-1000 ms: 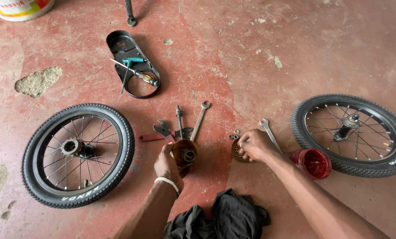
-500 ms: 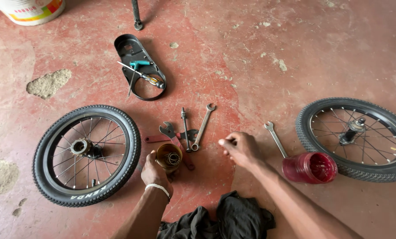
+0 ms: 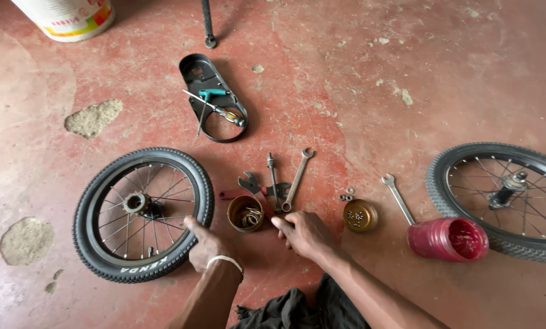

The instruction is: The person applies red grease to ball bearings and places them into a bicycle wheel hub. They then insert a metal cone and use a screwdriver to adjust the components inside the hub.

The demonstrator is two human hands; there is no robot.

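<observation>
A small round brass-coloured tin (image 3: 245, 213), open-topped and holding a tangle of small metal parts, stands on the worn red concrete floor (image 3: 358, 73) between the person's two hands. The left hand (image 3: 207, 244), loosely curled with the thumb raised, holds nothing and rests just beside the tin and the knobbly rubber tyre of the left spoked wheel (image 3: 143, 213). The right hand (image 3: 306, 234), fingers bent toward the tools, grips nothing visible. Just above lie flat steel spanners (image 3: 297, 178) and an axle rod (image 3: 273, 176). To the right sit a perforated brass lid (image 3: 360, 215), a glossy red plastic jar (image 3: 448, 239) on its side, and a second wheel (image 3: 504, 195).
</observation>
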